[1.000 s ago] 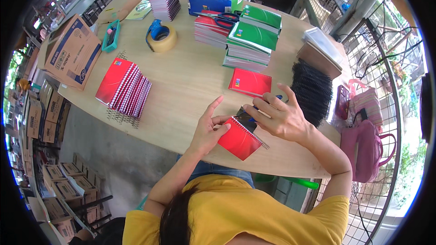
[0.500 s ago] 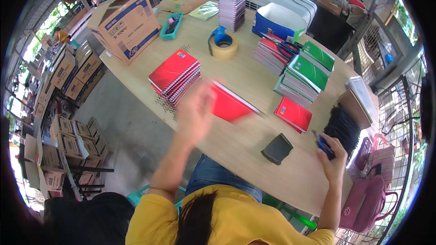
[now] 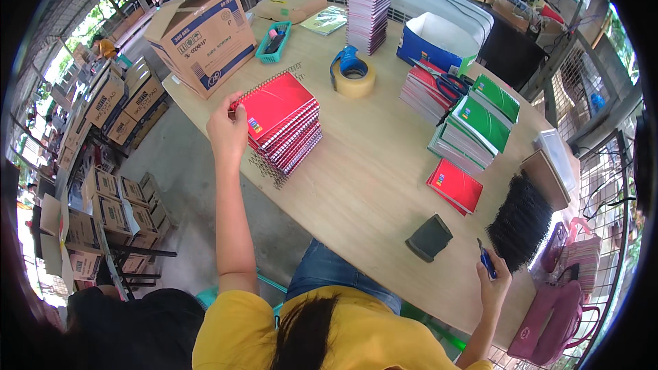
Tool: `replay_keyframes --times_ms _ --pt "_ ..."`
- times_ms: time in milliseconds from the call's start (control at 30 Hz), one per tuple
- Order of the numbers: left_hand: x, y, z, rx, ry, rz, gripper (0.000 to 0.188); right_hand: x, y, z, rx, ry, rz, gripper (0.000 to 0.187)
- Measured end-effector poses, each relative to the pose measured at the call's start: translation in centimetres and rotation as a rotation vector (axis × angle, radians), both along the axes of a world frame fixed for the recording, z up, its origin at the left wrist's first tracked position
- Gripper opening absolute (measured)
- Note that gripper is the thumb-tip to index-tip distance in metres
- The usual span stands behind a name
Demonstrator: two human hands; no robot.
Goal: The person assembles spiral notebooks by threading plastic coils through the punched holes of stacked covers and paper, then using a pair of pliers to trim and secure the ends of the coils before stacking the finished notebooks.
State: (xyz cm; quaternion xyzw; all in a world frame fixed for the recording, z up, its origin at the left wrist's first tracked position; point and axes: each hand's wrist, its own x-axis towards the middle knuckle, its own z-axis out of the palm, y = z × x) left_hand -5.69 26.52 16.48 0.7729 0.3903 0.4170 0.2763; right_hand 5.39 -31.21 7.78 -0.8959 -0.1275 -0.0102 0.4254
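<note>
My left hand [image 3: 228, 130] is at the left edge of a red spiral notebook [image 3: 277, 103], its thumb and fingers closed on the corner. That notebook lies on top of a stack of red spiral notebooks [image 3: 295, 144], at the table's left front edge. Loose wire coils [image 3: 271, 170] stick out beneath the stack and behind it. Near the right front edge, my right hand [image 3: 495, 284] is wrapped round small blue-handled pliers [image 3: 488, 264], their jaws pointing away from me. A dark grey block [image 3: 430, 238] sits to the left of this hand, and small red notebooks [image 3: 455, 187] lie beyond it.
A tape roll in a blue dispenser [image 3: 354, 75] stands mid-table. Behind are a carton [image 3: 205, 44], a teal basket [image 3: 273, 42], a tall notebook stack [image 3: 369, 14] and a blue-white box [image 3: 435, 44]. Green notebooks [image 3: 480, 123], scissors [image 3: 452, 85] and black bristly strips [image 3: 521, 223] occupy the right.
My left hand has moved left, and the red notebook that was blurred beside the stack now lies on top of it. My right hand keeps the pliers. The view has shifted slightly.
</note>
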Motion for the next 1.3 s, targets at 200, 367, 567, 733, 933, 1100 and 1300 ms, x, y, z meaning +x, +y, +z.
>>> replay_keyframes --times_ms 200,367,567,733,933,1100,1300 --pt "-2.7 2.3 -2.4 0.365 0.172 0.018 0.027 -0.5 -0.4 -2.6 -0.249 -0.243 0.075 0.046" --pt "3.4 -9.2 -0.2 0.522 -0.182 -0.268 0.029 -0.4 -0.3 -4.2 -0.534 -0.407 -0.057 0.047" --pt "19.4 -22.6 -12.2 -0.080 0.115 -0.837 0.033 -1.0 4.2 -2.4 -0.385 -0.521 -0.036 0.046" --pt "26.5 -23.4 -16.8 -0.238 0.526 -0.892 0.044 0.3 3.1 -1.8 -0.208 -0.553 -0.131 0.038" --pt "23.7 -21.9 -15.3 -0.225 0.318 -0.813 0.034 4.2 -1.5 -2.2 -0.449 -0.545 -0.286 0.023" --pt "9.1 -23.7 -10.2 -0.932 0.118 -1.326 0.023 5.8 -2.8 -3.3 -0.535 -0.686 -0.223 0.020" --pt "5.1 -26.0 -14.3 -0.496 0.157 -0.997 0.024 7.2 -3.8 -2.1 -0.263 -0.624 -0.145 0.019"
